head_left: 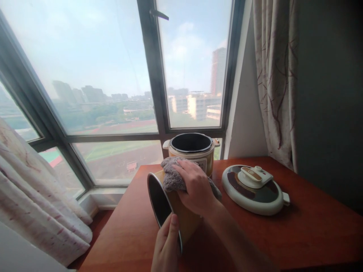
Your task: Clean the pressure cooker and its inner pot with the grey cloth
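Note:
An inner pot (185, 215), gold outside and dark inside, is tipped on its side with its mouth facing left. My left hand (167, 241) grips its rim, thumb on the outside edge. A grey cloth (172, 177) lies under my right hand (195, 185), which presses it against the pot's upper outer wall. Some cloth sticks out beyond the right side of that hand. Just behind stands the cooker body (191, 149), cream and gold with a dark open top; the cloth and hand hide part of its front.
A round cream cooker lid (255, 190) with a handle rests on the right of the reddish wooden table (121, 234). Windows (107, 75) rise behind the table. Patterned curtains hang at the left (36, 204) and right (278, 83).

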`<state>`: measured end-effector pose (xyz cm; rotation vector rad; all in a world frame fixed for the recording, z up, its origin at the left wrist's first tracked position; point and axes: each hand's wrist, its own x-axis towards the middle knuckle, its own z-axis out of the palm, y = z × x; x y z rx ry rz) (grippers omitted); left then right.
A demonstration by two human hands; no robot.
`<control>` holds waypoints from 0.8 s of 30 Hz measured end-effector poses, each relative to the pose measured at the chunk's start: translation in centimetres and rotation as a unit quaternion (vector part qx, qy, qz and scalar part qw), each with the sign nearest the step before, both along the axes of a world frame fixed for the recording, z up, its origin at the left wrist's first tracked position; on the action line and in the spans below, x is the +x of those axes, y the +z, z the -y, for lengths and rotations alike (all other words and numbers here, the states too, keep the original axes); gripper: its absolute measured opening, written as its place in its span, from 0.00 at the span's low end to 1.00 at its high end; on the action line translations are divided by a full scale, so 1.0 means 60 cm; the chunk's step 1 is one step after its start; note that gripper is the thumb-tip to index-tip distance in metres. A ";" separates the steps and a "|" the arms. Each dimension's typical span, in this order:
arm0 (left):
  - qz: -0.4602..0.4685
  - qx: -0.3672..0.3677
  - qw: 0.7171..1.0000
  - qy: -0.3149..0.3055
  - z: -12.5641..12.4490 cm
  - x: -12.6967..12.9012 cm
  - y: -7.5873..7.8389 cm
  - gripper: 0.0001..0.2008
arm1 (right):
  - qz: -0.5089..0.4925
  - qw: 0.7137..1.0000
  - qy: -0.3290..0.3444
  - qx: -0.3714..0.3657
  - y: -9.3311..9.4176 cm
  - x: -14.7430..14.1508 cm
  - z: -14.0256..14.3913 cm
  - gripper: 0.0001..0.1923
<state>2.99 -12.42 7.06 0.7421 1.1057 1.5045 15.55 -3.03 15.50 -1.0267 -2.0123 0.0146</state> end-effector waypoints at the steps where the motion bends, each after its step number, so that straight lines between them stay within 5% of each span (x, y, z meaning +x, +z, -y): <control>1: 0.017 0.000 1.000 -0.009 -0.005 0.003 0.010 0.25 | 0.002 1.000 0.000 0.004 -0.004 -0.002 0.003 0.34; 7: 0.110 -0.003 0.994 -0.019 -0.035 -0.001 0.068 0.25 | 0.005 0.997 0.017 0.069 -0.064 0.003 0.040 0.41; 14: 0.162 -0.077 0.984 -0.010 -0.068 -0.019 0.127 0.16 | -0.005 0.992 -0.026 0.124 -0.184 -0.007 0.091 0.37; 20: 0.191 -0.005 0.981 -0.021 -0.093 -0.027 0.142 0.19 | -0.068 0.985 -0.055 0.151 -0.277 -0.028 0.121 0.34; 24: 0.184 0.012 0.983 -0.025 -0.084 -0.022 0.140 0.23 | -0.159 0.976 -0.071 0.134 -0.289 -0.034 0.123 0.31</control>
